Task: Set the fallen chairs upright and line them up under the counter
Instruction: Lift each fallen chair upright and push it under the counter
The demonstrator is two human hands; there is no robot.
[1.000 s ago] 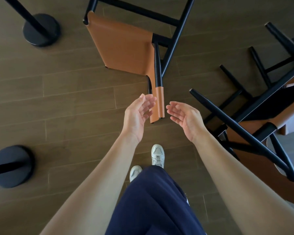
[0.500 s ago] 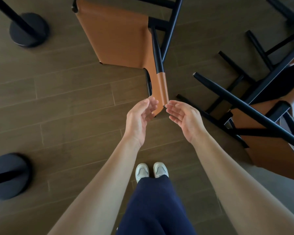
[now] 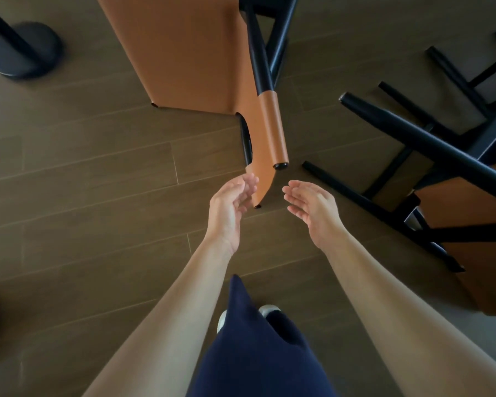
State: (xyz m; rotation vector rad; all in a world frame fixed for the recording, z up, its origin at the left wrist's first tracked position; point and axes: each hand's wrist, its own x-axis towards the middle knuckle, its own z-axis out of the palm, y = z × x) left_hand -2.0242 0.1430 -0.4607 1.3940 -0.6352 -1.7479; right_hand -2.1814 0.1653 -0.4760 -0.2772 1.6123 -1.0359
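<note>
Fingers (image 3: 248, 184) on your left hand (image 3: 226, 213) and right hand (image 3: 312, 213) spread wide, holding nothing, just beside the backrest end of the fallen chair (image 3: 189, 53) on the floor (image 3: 98, 196). Grip its frame on both sides, then tilt it up away from the second chair (image 3: 418, 138).

Ahead on the floor (image 3: 83, 181), a fallen chair (image 3: 189, 58); right of it, near, a second fallen chair (image 3: 413, 133); far left, a post base (image 3: 23, 50).
</note>
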